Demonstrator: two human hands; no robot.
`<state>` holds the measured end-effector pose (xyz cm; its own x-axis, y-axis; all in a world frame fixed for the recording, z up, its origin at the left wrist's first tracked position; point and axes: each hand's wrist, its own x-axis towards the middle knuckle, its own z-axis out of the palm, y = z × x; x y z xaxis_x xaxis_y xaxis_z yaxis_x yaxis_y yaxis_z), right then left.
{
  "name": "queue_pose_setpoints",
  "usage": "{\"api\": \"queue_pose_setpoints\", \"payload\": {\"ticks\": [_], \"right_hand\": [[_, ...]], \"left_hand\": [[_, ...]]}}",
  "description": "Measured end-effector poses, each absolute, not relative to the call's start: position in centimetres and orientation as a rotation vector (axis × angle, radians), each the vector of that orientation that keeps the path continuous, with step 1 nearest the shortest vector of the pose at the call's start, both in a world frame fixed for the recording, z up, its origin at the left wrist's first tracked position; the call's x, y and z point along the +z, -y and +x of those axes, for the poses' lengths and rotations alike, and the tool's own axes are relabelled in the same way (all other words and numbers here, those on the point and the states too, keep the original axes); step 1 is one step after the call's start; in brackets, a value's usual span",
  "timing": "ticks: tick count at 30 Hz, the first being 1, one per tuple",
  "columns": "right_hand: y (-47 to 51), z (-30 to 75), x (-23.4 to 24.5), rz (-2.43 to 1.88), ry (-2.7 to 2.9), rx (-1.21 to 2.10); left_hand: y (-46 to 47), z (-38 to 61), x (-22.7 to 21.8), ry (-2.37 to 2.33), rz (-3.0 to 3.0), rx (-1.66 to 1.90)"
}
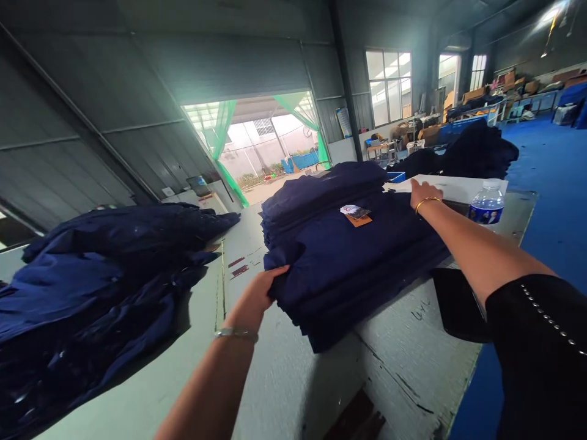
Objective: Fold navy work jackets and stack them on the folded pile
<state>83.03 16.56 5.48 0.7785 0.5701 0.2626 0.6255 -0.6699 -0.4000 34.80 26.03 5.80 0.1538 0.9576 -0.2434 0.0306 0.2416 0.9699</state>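
Soft, floppy stack of folded navy garments (348, 256) mid table (293, 379), nearer its right edge; prob. heavy as a whole, prone to sliding layer on layer; best gripped low at opp. sides; left hand (263, 290) curled round near-left corner, thumb on top; right hand (420, 192) laid flat at far-right side; hang tag (355, 214) on top; water bottle (487, 205) by right edge; loose navy pile (101, 275) at left edge.

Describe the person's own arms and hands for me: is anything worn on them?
Both hands are bare, without gloves. The left hand has a thin silver-coloured bracelet at the wrist, and that forearm shows no sleeve. The right hand has a slim gold-coloured bangle at the wrist; higher up, that arm wears a black sleeve trimmed with a row of small shiny studs.
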Motion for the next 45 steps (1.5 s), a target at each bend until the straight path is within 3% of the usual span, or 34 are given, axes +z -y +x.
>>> {"api": "queue_pose_setpoints", "payload": {"ticks": [4,7,10,14,19,24,34,40,45], "right_hand": [[-18.5,81.8,6.2,-2.451,1.163,-0.198],[-20.1,81.3,5.8,-2.489,1.232,-0.005],[-20.9,81.6,4.0,-2.57,1.202,0.174],[-21.0,82.2,1.3,-2.593,1.172,0.256],[-20.4,81.4,1.3,-2.607,1.162,0.298],[-17.5,81.4,3.6,-2.618,1.29,0.204],[-13.0,78.8,1.7,-2.684,1.28,0.279],[-12.4,77.5,3.1,-2.695,1.226,-0.001],[-14.7,67.9,3.9,-2.319,1.673,-0.375]], "left_hand": [[-26.6,36.2,8.6,-1.586,1.939,1.03],[-26.0,39.6,8.5,-1.697,2.611,0.544],[-25.4,42.3,6.5,-1.73,2.663,0.063],[-25.3,43.3,3.9,-1.719,2.594,-0.134],[-23.9,43.4,5.0,-1.733,2.673,-0.173],[-19.8,43.2,6.6,-1.492,2.881,0.032],[-17.5,43.3,3.2,-1.337,2.749,-0.094],[-15.4,38.7,3.5,-1.338,2.875,0.057],[-13.5,30.4,3.3,-1.562,2.749,0.091]]}}
